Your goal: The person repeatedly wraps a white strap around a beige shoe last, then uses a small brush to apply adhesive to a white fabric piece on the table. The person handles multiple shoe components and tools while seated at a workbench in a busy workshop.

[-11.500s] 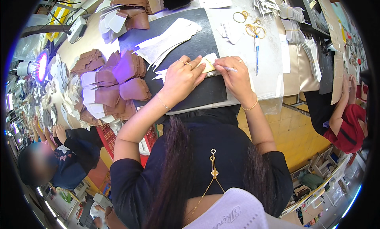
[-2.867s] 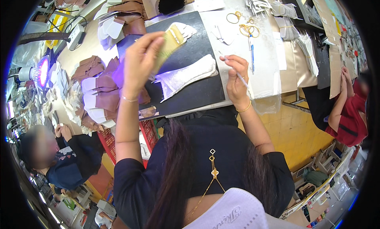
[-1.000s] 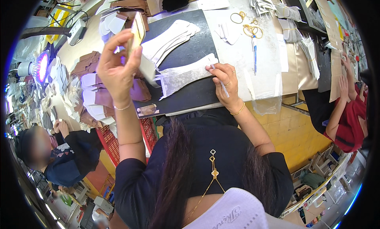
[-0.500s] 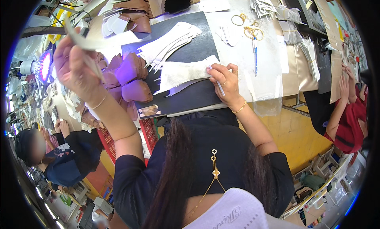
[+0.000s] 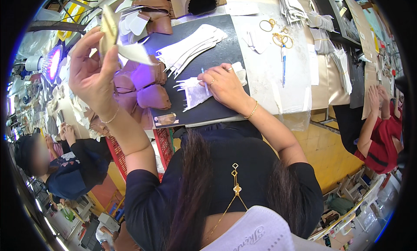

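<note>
Left hand (image 5: 93, 75) raised, grip pinching a pale cut piece (image 5: 114, 34); right hand (image 5: 223, 84) grip pinching a pen (image 5: 204, 79) over the white piece (image 5: 193, 92).

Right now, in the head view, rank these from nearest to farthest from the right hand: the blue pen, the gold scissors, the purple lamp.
From the right hand:
1. Blue pen, just to its right.
2. Gold scissors, beyond the pen, farther up the table.
3. Purple lamp, far left.

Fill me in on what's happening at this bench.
A person at a cluttered workbench holds a pale cut piece raised in the left hand. The right hand grips a thin blue pen and presses a white notched piece flat on the black mat. A fan of similar white pieces lies farther up the mat, with brown moulded pieces stacked beside it.
</note>
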{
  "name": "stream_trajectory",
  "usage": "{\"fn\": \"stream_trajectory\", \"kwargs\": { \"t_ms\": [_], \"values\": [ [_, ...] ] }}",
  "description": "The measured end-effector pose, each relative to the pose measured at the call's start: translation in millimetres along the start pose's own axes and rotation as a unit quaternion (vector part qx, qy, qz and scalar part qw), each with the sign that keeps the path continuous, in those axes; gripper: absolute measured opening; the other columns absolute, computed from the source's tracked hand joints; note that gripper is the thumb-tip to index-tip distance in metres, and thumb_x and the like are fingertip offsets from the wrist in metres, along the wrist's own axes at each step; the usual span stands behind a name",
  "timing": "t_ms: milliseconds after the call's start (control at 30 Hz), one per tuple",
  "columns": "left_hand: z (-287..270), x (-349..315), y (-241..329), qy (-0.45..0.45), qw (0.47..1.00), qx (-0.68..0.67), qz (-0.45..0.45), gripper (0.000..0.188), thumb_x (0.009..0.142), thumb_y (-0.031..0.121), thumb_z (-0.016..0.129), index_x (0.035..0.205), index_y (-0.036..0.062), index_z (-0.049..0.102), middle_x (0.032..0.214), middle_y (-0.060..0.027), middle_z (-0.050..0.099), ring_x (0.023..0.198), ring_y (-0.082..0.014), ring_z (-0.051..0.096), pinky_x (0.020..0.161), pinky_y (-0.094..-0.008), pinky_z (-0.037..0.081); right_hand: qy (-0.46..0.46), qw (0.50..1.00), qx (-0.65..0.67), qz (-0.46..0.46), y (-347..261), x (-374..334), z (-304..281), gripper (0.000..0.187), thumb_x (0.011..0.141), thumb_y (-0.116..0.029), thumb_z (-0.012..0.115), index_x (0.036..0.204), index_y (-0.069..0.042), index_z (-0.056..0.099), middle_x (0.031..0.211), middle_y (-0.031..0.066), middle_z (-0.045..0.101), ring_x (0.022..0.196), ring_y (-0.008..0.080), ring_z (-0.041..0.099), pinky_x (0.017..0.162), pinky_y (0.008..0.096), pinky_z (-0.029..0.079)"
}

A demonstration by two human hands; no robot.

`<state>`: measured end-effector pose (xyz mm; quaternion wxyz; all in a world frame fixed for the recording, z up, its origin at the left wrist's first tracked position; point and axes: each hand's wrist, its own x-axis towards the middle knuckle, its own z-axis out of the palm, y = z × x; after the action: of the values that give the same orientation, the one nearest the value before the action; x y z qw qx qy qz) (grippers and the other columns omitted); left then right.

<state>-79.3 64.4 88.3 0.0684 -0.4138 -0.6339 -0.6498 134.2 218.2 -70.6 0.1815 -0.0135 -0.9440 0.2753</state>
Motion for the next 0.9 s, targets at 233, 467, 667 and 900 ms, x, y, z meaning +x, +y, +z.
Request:
{"fn": "stream_trajectory", "kwargs": {
  "t_ms": [233, 467, 667, 900],
  "values": [
    [60, -14, -45, -0.248, 0.920, 0.296, 0.071, 0.027, 0.080, 0.022, 0.079, 0.105, 0.0143, 0.072, 0.107, -0.0049, 0.071, 0.094, -0.0238, 0.068, 0.080, -0.0343, 0.054, 0.092, 0.994, 0.033, 0.038, 6, -11, -20, 0.015, 0.094, -0.010, 0.061, 0.109, -0.012, 0.063, 0.110, 0.0003, 0.071, 0.115, 0.0202, 0.062, 0.105, 0.0424, 0.034],
    [96, -37, -61, -0.221, 0.949, 0.227, 0.000, 0.020, 0.090, 0.023, 0.070, 0.106, 0.0110, 0.073, 0.109, -0.0078, 0.073, 0.098, -0.0252, 0.068, 0.085, -0.0362, 0.053, 0.242, 0.959, 0.059, 0.136, 27, -35, -64, 0.012, 0.097, -0.013, 0.060, 0.107, -0.012, 0.066, 0.107, 0.0021, 0.072, 0.107, 0.0211, 0.065, 0.101, 0.0418, 0.035],
    [88, -72, -7, -0.354, 0.916, 0.107, -0.153, 0.023, 0.096, 0.009, 0.060, 0.118, 0.0044, 0.066, 0.099, -0.0198, 0.070, 0.089, -0.0337, 0.069, 0.080, -0.0386, 0.053, 0.265, 0.945, 0.070, 0.178, 37, -50, -72, 0.018, 0.103, -0.018, 0.052, 0.107, -0.009, 0.066, 0.105, 0.0043, 0.072, 0.096, 0.0229, 0.064, 0.098, 0.0375, 0.038],
    [106, -129, -20, -0.408, 0.897, 0.147, -0.086, 0.032, 0.083, 0.016, 0.077, 0.111, 0.0028, 0.067, 0.108, -0.0111, 0.064, 0.096, -0.0304, 0.065, 0.082, -0.0382, 0.053, 0.244, 0.950, 0.094, 0.172, 30, -52, -62, 0.016, 0.102, -0.017, 0.053, 0.105, -0.008, 0.067, 0.103, 0.0037, 0.072, 0.092, 0.0229, 0.062, 0.096, 0.0375, 0.038]
  ]
}}
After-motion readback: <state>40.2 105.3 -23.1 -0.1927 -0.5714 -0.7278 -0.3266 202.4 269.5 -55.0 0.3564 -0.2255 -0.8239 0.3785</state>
